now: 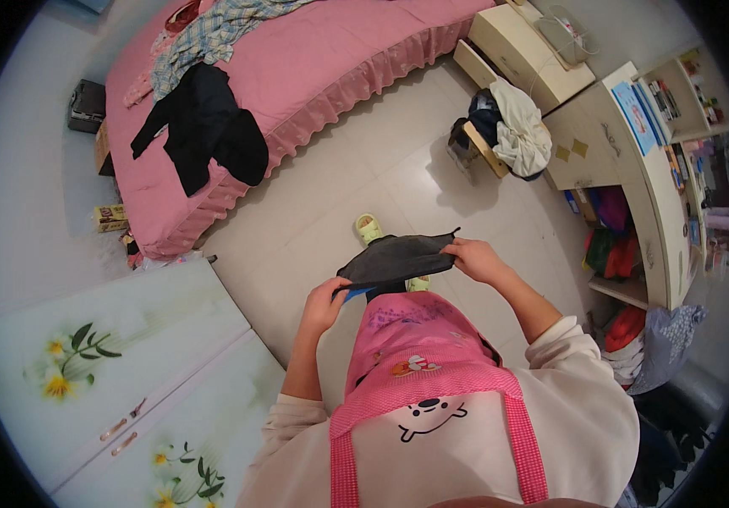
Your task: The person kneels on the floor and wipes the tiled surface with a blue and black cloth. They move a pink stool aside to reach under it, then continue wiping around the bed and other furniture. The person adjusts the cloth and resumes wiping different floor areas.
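Observation:
A dark grey piece of cloth (399,259) is stretched between my two hands, in front of the pink apron (396,336) that I wear. My left hand (326,305) pinches its left end, where a bit of blue shows beneath. At the other end, my right hand (471,257) grips a corner, and a thin black strip sticks up past the fingers. What kind of garment or cover the cloth is, I cannot tell. Below it, the toe of a light green slipper (369,228) shows on the floor.
A pink bed (313,57) carries a black garment (202,130) and a plaid cloth (202,41). Clothes (520,130) are heaped on a wooden stool. A desk with shelves (593,136) lines the right side; a flower-patterned wardrobe (167,330) stands at left. Tiled floor (301,235) lies between.

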{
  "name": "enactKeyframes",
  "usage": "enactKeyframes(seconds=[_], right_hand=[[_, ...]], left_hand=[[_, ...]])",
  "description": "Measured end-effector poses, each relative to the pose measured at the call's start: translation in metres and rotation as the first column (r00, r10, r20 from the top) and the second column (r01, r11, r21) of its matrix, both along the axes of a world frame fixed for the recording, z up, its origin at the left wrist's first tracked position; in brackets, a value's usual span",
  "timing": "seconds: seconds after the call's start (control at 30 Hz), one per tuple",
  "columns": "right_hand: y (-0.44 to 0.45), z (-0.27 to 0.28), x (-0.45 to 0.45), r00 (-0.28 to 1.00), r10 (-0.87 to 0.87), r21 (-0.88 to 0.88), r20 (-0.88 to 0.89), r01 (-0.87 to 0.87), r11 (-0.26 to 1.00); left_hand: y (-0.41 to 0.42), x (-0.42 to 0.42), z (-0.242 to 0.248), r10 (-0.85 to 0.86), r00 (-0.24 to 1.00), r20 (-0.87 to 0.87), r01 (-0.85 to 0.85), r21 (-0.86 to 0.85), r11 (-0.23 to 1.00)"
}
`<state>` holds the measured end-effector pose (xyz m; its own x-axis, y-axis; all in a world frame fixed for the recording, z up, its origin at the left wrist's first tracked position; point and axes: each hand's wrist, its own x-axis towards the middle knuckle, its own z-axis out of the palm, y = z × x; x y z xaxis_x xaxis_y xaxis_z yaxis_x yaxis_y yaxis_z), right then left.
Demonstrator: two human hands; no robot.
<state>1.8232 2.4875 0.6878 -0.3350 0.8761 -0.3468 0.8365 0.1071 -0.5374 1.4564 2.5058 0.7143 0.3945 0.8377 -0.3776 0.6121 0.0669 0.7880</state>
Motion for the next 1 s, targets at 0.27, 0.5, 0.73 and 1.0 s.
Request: enactKeyframes(seconds=[0.27,0.5,0.73,1.0], right_hand=[[0.127,-0.115,0.028,0.986,-0.162,-0.17,-0.023,0.156,0.973],[0.272,-0.189,0.039,0.96,-0.281,-0.087,-0.015,0.278,0.957],[0.33,-0.312,0.119,0.832,-0.248,0.288,0.497,0.111,0.951],[0.311,-0.371,0.202,0.661,-0.438,0.572,0.609,0.016,0.82]], left_hand=[[0.164,0.011,-0.125,0.056,0.984,0.169,-0.026,-0.173,0.985],[0.284,0.058,-0.19,0.03,0.995,0.098,-0.029,-0.017,0.999],[0.295,0.106,-0.317,-0.181,0.983,0.013,0.175,0.202,0.964],[0.348,0.071,-0.437,-0.085,0.996,-0.034,0.091,0.256,0.962]])
